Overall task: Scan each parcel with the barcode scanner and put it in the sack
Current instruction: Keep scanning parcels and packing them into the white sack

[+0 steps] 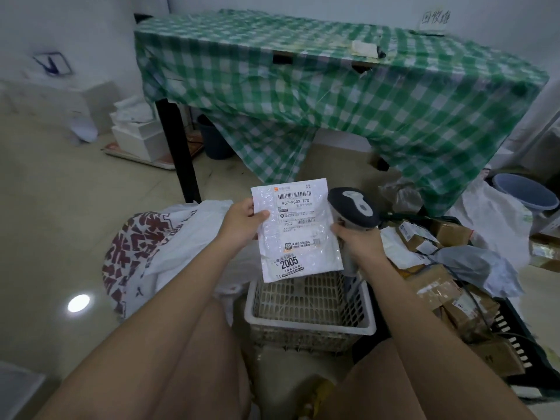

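Note:
My left hand (242, 221) pinches the left edge of a flat white parcel (298, 237) and holds it upright in front of me, its label with barcodes facing me. My right hand (357, 241) grips the handle of a dark grey barcode scanner (353, 209), whose head sits just right of the parcel's top edge. A white sack with dark red print (145, 253) lies open on the floor to the left, beneath my left forearm.
A white plastic basket (309, 325) stands on the floor right below the parcel. A black crate (521, 347) heaped with cardboard boxes and grey bags sits at the right. Behind stands a table under a green checked cloth (333, 95). White boxes (136, 134) lie at the back left.

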### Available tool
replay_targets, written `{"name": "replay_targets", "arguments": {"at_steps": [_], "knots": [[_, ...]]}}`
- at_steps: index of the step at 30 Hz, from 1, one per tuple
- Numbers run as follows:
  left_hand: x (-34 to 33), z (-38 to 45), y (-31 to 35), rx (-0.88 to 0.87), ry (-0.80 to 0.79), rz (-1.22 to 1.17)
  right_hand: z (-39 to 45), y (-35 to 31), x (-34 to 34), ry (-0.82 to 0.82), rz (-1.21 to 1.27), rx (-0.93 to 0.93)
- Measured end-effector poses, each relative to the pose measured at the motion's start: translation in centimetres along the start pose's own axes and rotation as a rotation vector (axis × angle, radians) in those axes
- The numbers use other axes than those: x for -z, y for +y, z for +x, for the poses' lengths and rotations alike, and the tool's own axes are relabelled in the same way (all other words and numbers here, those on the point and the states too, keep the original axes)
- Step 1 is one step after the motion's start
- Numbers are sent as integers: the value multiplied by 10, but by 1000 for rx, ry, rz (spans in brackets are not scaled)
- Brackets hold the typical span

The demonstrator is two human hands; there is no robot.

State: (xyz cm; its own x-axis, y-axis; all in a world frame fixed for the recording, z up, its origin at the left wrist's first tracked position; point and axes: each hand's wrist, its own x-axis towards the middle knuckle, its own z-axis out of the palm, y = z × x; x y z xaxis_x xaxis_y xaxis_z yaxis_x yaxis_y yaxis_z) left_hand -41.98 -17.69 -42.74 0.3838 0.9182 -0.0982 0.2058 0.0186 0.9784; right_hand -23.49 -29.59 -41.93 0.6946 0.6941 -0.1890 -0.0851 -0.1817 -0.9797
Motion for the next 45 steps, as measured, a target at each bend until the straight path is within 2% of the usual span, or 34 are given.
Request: {"name": "replay_targets", "arguments": {"at_steps": [3,6,7,9,10,12,15,20,27,32,34,37,39,41,45], "knots": [[16,4,-10,-16,73,69,-6,-6,-12,-10,-33,60],[36,7,-26,-181,268,447,-10,-8,-18,4,-92,126],[42,7,-32,-195,270,567,-9,-9,-18,15,-118,144],[50,3,-40,-107,174,766,-9,-9,-20,25,-176,157],[52,1,-44,-67,123,843,-9,-9,-21,21,-192,154],[54,0,-52,-99,92,910,-9,-8,-24,7,-214,141],[65,4,-52,-175,171,773,-11,-7,-30,0,-227,149],[106,10,-32,-169,426,436,-8,-6,-50,-82,-293,144],[149,25,-9,-228,539,360,-7,-10,-120,-203,-312,103],[173,34,-2,-218,590,292,3,0,-187,-118,-247,140],[177,36,-3,-207,593,295,4,4,-210,-142,-273,155],[178,35,-3,-214,610,281,5,19,-232,-214,-449,130],[178,34,-4,-210,603,258,5,28,-241,-191,-469,121],[178,34,-11,-192,539,224,3,32,-247,-154,-435,117],[165,29,-37,-72,302,306,8,33,-248,-64,-255,73]]}}
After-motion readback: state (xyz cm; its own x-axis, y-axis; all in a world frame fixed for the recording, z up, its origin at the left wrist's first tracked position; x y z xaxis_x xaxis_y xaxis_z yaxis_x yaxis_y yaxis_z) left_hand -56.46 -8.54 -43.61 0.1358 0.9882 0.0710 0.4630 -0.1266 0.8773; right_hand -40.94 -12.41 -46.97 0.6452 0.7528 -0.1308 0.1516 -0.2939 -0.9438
